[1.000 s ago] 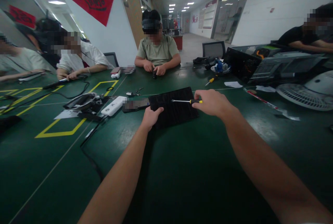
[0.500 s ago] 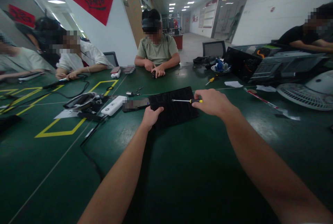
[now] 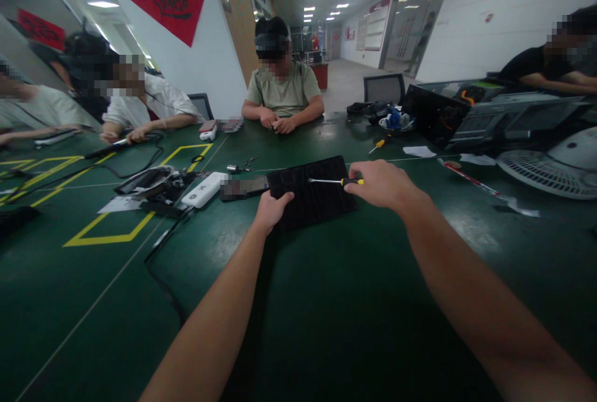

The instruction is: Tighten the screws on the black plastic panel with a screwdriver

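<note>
A flat black ribbed panel (image 3: 312, 193) lies on the green table in front of me. My left hand (image 3: 270, 209) grips its near left corner, fingers curled over the edge. My right hand (image 3: 380, 183) is closed around a small screwdriver (image 3: 333, 181) with a yellow-and-black handle. Its metal shaft points left, with the tip over the panel's middle.
A white box (image 3: 204, 190), a blurred device and a cable tangle (image 3: 149, 184) lie to the left. At the right are a second screwdriver (image 3: 377, 145), a white fan grille (image 3: 545, 172) and black equipment (image 3: 485, 119). Other people sit across the table and along both sides.
My hands and the screwdriver stay almost still. The person opposite has shifted their hands a little.
</note>
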The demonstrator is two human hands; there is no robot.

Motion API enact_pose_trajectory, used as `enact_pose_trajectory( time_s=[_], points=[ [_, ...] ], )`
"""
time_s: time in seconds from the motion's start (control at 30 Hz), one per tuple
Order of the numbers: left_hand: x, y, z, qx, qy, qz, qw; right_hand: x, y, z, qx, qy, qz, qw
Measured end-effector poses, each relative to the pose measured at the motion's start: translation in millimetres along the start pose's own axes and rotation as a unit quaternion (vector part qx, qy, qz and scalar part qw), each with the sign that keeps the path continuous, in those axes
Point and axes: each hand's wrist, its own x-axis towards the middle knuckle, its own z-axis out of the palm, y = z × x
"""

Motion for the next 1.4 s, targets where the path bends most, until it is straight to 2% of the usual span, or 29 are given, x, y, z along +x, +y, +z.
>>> enact_pose_trajectory(
  time_s=[0.47, 0.7, 0.93, 1.13, 1.4],
  points=[
    [0, -1, -0.8, -0.008, -0.002, -0.010, 1.000, 0, 0, 0, -0.004, 0.014, -0.003, 1.000],
    [2, -3, -0.7, -0.001, 0.002, -0.005, 1.000, -2, -6, -7, -0.005, -0.025, 0.016, 1.000],
    [4, -6, -0.8, -0.009, 0.001, -0.012, 1.000, 1, -6, -4, 0.004, -0.044, 0.006, 0.999],
    [3, -4, -1.2, -0.003, 0.000, -0.009, 1.000, 2, -2, 1, 0.010, -0.028, -0.009, 1.000],
    [3, -5, -1.0, -0.002, -0.004, 0.002, 1.000, 1, 6, -5, 0.038, 0.016, -0.018, 0.999]
  ],
)
